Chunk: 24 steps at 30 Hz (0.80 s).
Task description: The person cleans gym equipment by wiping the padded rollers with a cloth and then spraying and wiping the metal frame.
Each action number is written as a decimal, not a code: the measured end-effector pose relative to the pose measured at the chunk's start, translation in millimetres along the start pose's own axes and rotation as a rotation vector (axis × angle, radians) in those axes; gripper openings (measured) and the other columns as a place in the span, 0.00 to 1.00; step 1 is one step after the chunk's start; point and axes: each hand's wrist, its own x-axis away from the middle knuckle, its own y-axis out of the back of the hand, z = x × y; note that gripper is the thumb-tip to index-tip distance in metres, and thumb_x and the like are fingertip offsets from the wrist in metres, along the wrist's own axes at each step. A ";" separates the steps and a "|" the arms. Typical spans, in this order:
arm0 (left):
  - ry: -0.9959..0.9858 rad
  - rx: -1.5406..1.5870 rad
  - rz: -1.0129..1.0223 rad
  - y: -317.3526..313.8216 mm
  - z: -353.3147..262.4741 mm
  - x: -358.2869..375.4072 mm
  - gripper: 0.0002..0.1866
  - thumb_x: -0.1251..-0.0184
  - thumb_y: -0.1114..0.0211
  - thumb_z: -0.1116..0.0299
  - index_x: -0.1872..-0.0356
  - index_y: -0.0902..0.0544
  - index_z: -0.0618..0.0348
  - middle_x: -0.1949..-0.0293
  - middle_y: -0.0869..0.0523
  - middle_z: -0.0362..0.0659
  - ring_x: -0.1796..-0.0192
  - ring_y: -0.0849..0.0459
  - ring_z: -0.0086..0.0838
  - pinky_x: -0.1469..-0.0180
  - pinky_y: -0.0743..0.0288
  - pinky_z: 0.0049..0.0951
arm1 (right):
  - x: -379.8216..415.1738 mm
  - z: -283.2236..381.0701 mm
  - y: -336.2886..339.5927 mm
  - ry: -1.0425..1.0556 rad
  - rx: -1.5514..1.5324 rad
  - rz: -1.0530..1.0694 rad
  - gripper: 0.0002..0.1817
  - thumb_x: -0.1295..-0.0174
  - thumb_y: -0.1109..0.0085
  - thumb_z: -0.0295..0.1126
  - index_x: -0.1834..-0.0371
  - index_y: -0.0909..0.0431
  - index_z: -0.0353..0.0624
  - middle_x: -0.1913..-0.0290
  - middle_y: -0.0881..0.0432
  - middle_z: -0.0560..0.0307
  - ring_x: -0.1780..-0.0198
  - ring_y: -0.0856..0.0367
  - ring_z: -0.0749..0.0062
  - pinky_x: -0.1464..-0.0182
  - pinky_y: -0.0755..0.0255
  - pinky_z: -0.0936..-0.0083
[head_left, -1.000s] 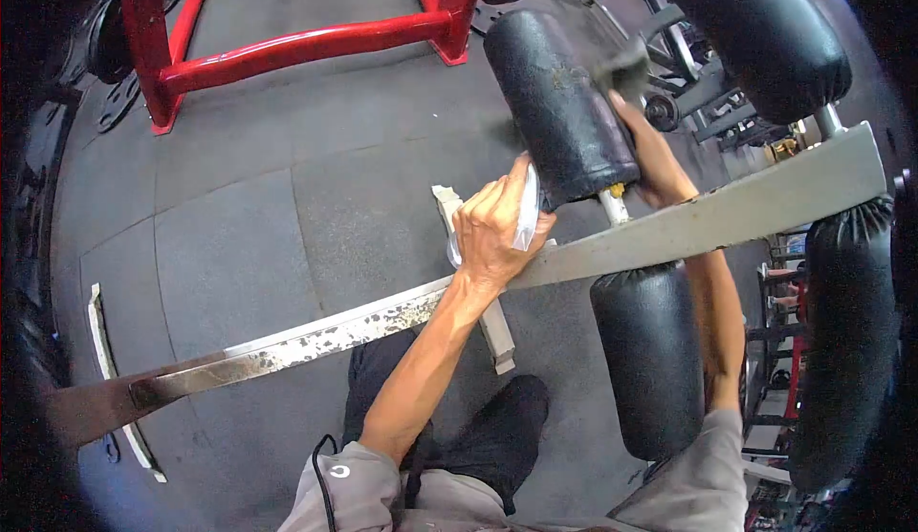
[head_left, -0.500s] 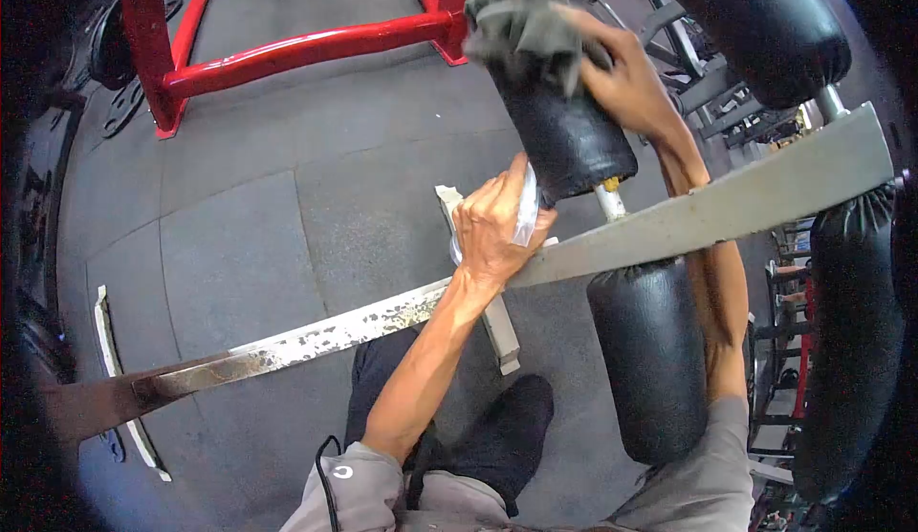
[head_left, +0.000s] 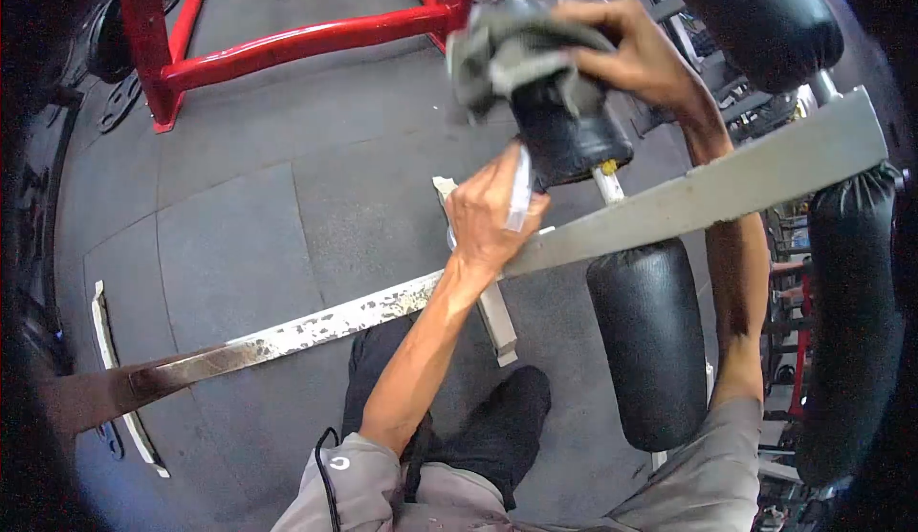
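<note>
A grey cloth (head_left: 521, 59), partly blurred, is gripped in my right hand (head_left: 636, 54) and pressed over the upper end of a black padded roller (head_left: 574, 140). Below that roller, my left hand (head_left: 488, 212) is closed around a translucent whitish plastic object (head_left: 520, 188), mostly hidden by the fingers. This hand sits right at the grey metal beam (head_left: 688, 188), whose paint is chipped towards the left. A short white rod (head_left: 607, 185) joins the roller to the beam. Another black roller (head_left: 650, 341) hangs on the near side, beside my right forearm.
More black rollers (head_left: 755, 25) (head_left: 851, 322) flank the beam's right end. A red frame (head_left: 306, 46) stands on the dark tiled floor at the back, near weight plates (head_left: 120, 102). A pale floor bar (head_left: 129, 389) lies at left; gym equipment lines the right.
My right hand and the cloth have shifted slightly, with the cloth lower and farther left over the roller. My left hand keeps its hold. The whole view has moved a little.
</note>
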 end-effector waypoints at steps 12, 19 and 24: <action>-0.006 0.027 0.001 0.5 -4.0 -3.3 0.29 0.56 0.31 0.71 0.46 0.20 0.64 0.72 0.16 0.53 0.71 0.14 0.48 0.68 0.21 0.41 | -16.2 -34.6 4.3 0.206 0.138 -0.184 0.19 0.49 0.45 0.15 0.53 0.18 0.36 0.45 0.22 0.46 0.40 0.25 0.63 0.33 0.36 0.66; -0.072 -0.010 0.146 6.0 9.3 7.6 0.28 0.56 0.29 0.68 0.48 0.20 0.63 0.68 0.14 0.52 0.67 0.13 0.46 0.65 0.20 0.41 | 23.9 17.3 16.8 0.190 -0.143 0.288 0.09 0.57 0.47 0.21 0.71 0.20 0.35 0.54 0.20 0.49 0.49 0.22 0.65 0.41 0.33 0.70; 0.004 0.023 0.082 3.8 -0.5 -1.9 0.34 0.58 0.25 0.66 0.45 0.22 0.66 0.68 0.15 0.51 0.67 0.14 0.44 0.64 0.21 0.40 | 46.6 -15.8 35.4 0.066 0.068 -0.039 0.11 0.55 0.46 0.23 0.67 0.19 0.36 0.52 0.19 0.50 0.52 0.19 0.66 0.48 0.26 0.70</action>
